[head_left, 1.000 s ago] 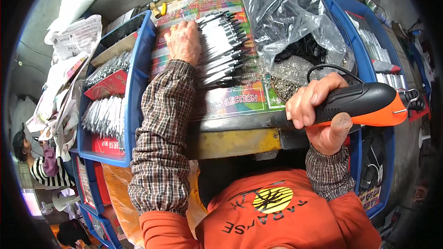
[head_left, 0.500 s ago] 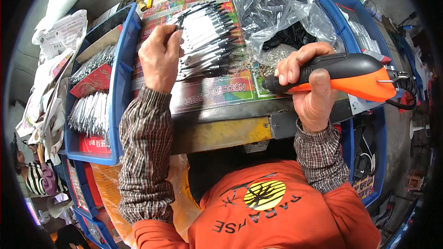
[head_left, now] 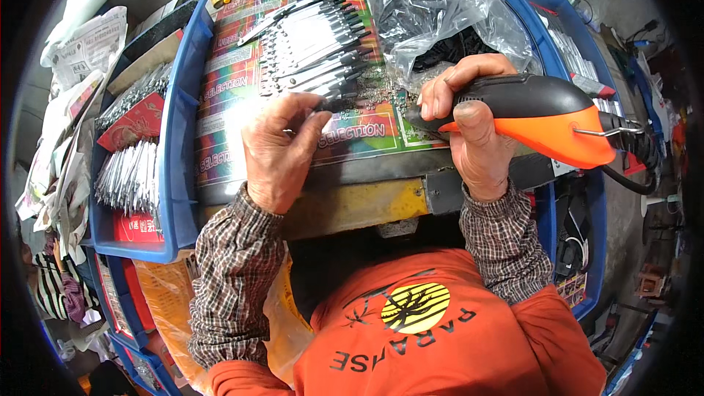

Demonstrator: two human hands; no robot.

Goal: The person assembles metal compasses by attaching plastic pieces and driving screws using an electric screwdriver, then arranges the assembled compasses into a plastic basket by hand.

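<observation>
While the right hand (head_left: 480, 150) wraps its fingers and thumb firmly around a black-and-orange electric screwdriver (head_left: 546, 106), whose nose points toward 9 o'clock, the left hand (head_left: 282, 150) sits bent at the near edge of the pen pile, its thumb and forefinger tips brought close to one another. Something dark shows at those tips, perhaps a pen end, but the blur and shadow leave me unable to tell whether anything is pinched there. The silver-white ballpoint pens (head_left: 315, 48) lie on a colourful printed mat (head_left: 227, 88), at 12 o'clock from the left fingertips, long axes running roughly from 8 to 2 o'clock. The left hand is the nearer to them; the screwdriver's nose lies at about 3 o'clock from its fingertips, a short gap apart. Small metal parts (head_left: 378, 86) scatter between pens and a clear plastic bag (head_left: 440, 7) at 1 o'clock.
</observation>
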